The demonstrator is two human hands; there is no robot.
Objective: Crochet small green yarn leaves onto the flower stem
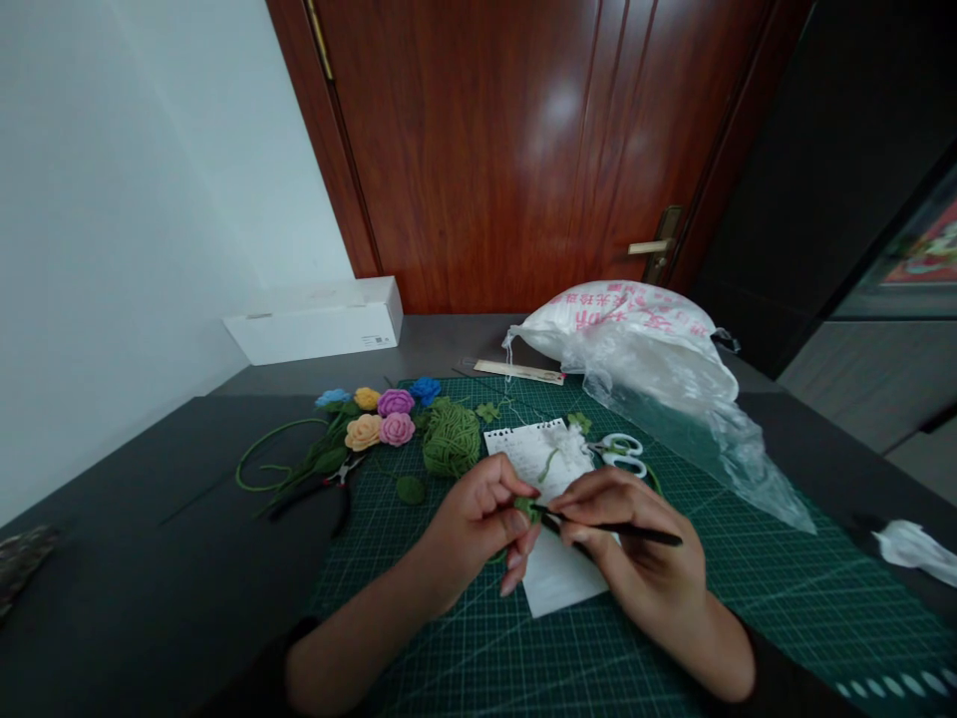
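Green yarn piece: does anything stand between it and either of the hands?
Nothing visible blocks either: the left hand pinches the green yarn piece, and the right hand holds a black tool up to it.

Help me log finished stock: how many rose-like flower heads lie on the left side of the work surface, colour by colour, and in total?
Light blue flower: 1
Yellow flower: 1
Purple flower: 1
Pink flower: 1
Peach flower: 1
Deep blue flower: 1
Total: 6
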